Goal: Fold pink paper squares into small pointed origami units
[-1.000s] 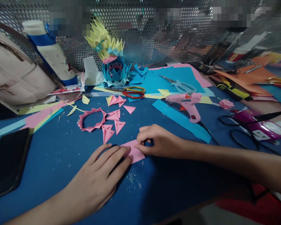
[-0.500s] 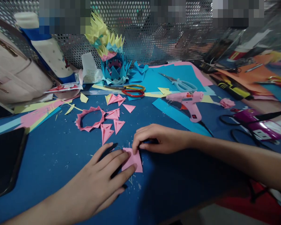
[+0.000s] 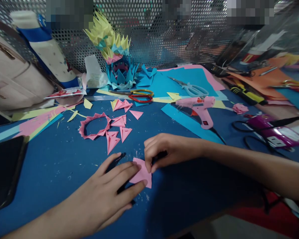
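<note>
A small square of pink paper lies on the blue tabletop between my two hands. My left hand is open, its spread fingers lying over the paper's left part. At the right edge, thumb and forefinger of my right hand are pinched together on the paper. Behind the left hand are a zigzag pink paper ring and several folded pink triangles. A pink glue gun rests beyond my right forearm.
Red-and-yellow-handled scissors and light-blue scissors lie at the back. A folded-paper model stands by the perforated metal panel. Left are a phone, a bottle and a bag; right, a purple power strip with cables.
My right hand has shifted slightly right and toward me, its fingertips now at the paper's right edge. The paper has turned a little. My left hand stays almost in place.
</note>
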The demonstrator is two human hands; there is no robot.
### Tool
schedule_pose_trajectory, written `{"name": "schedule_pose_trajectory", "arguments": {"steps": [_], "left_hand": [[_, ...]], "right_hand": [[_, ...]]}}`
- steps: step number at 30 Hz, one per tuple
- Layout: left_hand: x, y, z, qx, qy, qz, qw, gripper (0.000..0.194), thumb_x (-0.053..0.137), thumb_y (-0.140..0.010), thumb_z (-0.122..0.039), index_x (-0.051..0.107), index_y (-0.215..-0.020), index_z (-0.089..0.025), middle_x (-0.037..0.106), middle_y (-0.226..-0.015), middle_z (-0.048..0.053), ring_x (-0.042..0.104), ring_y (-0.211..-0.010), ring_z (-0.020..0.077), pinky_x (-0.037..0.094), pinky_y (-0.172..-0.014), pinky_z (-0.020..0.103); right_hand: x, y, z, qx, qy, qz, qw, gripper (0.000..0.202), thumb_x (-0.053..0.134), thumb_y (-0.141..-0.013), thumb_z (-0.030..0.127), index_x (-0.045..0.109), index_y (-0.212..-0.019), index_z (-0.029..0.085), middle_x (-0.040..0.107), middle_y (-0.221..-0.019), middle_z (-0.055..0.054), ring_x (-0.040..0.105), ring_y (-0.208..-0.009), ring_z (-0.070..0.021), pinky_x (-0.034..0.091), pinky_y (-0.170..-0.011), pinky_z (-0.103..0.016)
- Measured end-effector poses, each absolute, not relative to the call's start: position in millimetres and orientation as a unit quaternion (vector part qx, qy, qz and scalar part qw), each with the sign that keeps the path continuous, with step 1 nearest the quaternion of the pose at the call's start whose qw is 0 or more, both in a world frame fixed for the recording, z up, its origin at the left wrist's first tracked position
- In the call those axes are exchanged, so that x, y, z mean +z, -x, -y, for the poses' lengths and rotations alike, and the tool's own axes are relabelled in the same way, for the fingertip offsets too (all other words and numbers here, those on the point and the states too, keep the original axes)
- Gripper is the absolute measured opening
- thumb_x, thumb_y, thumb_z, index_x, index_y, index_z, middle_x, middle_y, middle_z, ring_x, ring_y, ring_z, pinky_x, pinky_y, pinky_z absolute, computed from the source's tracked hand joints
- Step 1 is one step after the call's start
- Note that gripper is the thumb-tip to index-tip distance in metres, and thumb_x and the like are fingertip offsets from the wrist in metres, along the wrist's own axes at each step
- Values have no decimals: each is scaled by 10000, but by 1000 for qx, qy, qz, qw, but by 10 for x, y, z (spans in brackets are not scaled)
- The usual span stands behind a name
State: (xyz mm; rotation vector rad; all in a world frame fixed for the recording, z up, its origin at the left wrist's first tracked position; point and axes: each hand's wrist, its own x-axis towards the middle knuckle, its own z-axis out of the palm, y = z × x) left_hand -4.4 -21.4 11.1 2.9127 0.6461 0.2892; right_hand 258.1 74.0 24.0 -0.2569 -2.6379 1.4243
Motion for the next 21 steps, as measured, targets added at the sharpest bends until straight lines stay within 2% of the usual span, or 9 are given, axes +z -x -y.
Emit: {"name": "schedule_pose_trajectory", "arguments": {"steps": [4,11,16,21], "left_hand": [[117,42,222,86,-972,-208,69,405,510,-1027,-382,515,-1417,-274,547,-1377,89,464,-1332,258,177,-1215,535],[85,18,236,90,-972,-208,56,439,520,-1023,-410,489,-1447,-300,538,-1362,88,437,-1337,264,115,-1207,550],[71,7,241,93,-971,-212,57,471,576,-997,-389,482,-1450,-305,548,-1340,96,427,-1343,264,136,-1198,562],[81,5,241,92,-971,-211,70,480,611,-978,-386,499,-1436,-297,549,-1321,97,430,-1333,267,189,-1183,559]], "right_hand": [[215,-2553,-712,438,92,890,83,260,601,-972,370,715,-894,149,660,-837,-33,568,-827,-117,412,-772,-216],[189,-2525,-646,409,133,897,101,224,634,-951,370,697,-867,171,647,-835,-5,565,-819,-118,393,-739,-226],[144,-2473,-636,416,109,889,157,243,655,-933,383,717,-816,179,651,-931,-40,569,-939,-144,409,-857,-257],[82,-2435,-627,420,111,887,158,206,667,-930,360,716,-832,185,688,-871,-17,564,-863,-135,397,-758,-245]]}}
